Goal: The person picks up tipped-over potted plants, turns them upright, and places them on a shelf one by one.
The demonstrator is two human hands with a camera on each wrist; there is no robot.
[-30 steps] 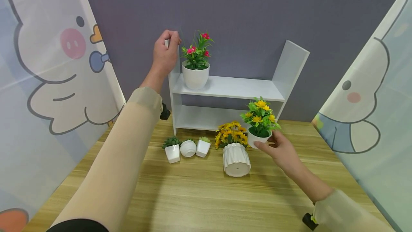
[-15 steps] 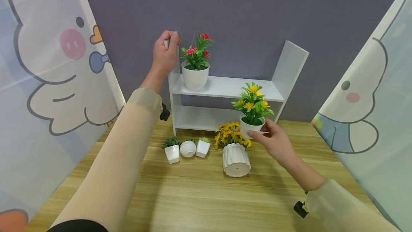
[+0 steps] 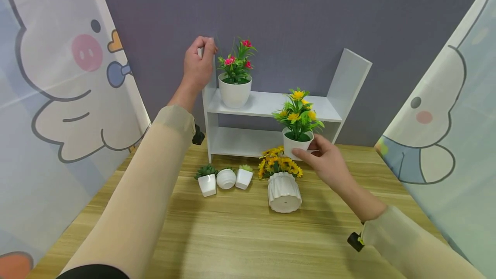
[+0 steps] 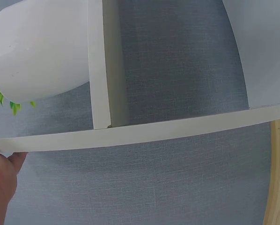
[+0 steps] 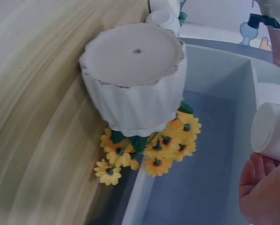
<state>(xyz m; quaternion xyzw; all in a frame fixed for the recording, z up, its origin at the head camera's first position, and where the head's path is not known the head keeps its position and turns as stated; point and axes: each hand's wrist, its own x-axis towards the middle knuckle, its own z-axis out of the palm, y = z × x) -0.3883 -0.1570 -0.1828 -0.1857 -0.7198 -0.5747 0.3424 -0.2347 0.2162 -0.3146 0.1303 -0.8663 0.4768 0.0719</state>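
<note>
My left hand (image 3: 199, 64) grips the top of the left side panel of a white two-tier shelf (image 3: 279, 103). Next to it on the upper board stands a white pot with pink flowers (image 3: 235, 91). My right hand (image 3: 325, 162) pinches the white pot of a yellow-flowered plant (image 3: 297, 117), upright and raised in front of the shelf. Below it, a ribbed white pot of orange-yellow daisies (image 3: 284, 193) lies on its side, its base toward me. The right wrist view shows that base and the blooms (image 5: 163, 145) close up.
Three small white succulent pots (image 3: 226, 178) lie tipped over on the wooden table (image 3: 232, 236), left of the daisies. A grey wall (image 3: 283, 12) stands behind the shelf. Cartoon-printed sheets (image 3: 58, 76) hang on both sides.
My right hand has lifted the yellow-flowered plant up and to the left, toward the upper board. The left hand stays on the side panel.
</note>
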